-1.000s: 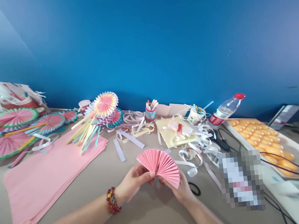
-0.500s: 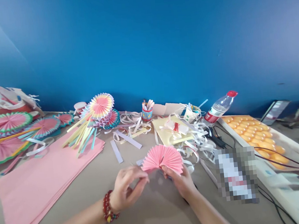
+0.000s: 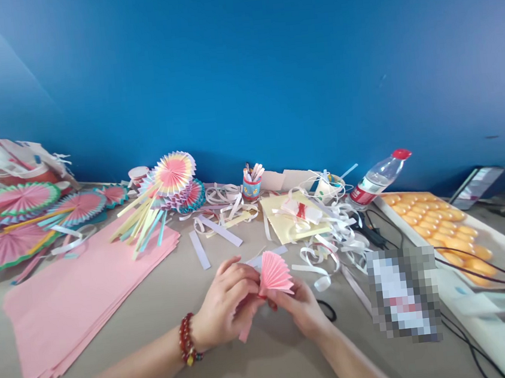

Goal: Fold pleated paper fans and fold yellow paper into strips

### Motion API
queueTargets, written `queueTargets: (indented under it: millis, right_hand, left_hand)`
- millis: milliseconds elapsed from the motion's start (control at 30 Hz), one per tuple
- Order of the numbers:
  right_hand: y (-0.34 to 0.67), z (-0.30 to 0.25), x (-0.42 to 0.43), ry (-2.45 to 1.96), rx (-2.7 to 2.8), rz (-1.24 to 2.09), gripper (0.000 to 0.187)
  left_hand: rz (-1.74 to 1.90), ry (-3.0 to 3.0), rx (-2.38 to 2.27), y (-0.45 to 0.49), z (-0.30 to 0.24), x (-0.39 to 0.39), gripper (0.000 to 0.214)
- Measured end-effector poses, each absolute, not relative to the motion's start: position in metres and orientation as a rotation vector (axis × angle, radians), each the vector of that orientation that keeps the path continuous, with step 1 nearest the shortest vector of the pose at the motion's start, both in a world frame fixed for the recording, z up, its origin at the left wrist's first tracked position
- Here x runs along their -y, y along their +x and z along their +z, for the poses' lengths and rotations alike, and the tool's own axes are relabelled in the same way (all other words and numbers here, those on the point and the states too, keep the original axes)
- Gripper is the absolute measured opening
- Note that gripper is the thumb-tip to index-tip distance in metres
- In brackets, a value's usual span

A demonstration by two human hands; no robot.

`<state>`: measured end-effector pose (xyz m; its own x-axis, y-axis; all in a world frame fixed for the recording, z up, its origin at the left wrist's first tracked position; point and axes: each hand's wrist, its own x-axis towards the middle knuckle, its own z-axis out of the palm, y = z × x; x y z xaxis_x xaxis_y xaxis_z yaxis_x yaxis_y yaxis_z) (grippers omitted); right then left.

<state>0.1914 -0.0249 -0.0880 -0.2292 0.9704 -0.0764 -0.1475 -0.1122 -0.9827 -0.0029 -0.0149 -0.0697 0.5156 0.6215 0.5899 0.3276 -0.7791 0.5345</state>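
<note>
A small pink pleated paper fan (image 3: 274, 273) is held above the table's near middle, partly folded together. My left hand (image 3: 228, 304), with a red bead bracelet (image 3: 187, 340) on its wrist, pinches the fan's base from the left, fingers curled. On the other side my right hand (image 3: 302, 311) grips the fan's base too, its fingers closed under the pleats. A pink end of the paper sticks out below my left hand.
A stack of pink paper sheets (image 3: 78, 291) lies at the left. Finished multicoloured paper rosettes (image 3: 172, 176) and fans (image 3: 16, 223) sit behind it. White paper strips (image 3: 330, 238), a yellow sheet (image 3: 290, 227), a pen cup (image 3: 251, 186), a water bottle (image 3: 380, 177), cables and an orange tray (image 3: 436, 224) crowd the right.
The fan was spread wide a second ago; now it is squeezed narrower. My left hand let go briefly, then closed on the fan's base again.
</note>
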Motion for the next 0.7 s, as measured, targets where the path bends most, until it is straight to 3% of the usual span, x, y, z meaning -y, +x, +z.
queueTargets:
  millis: [133,467,700]
  right_hand:
    - [0.190,-0.090,0.024,-1.060,1.194,1.503,0.030]
    - [0.189,-0.096,0.023,-1.032,1.132,1.450,0.035]
    - [0.186,-0.099,0.025,-1.117,1.146,1.391,0.033]
  left_hand:
    - [1.105,2.171,-0.807,-0.001,-0.076,0.016,0.005]
    - [0.866,1.138,-0.753,0.011,-0.081,0.024,0.028]
    - [0.817,0.747,-0.705,0.013,-0.084,0.020,0.031]
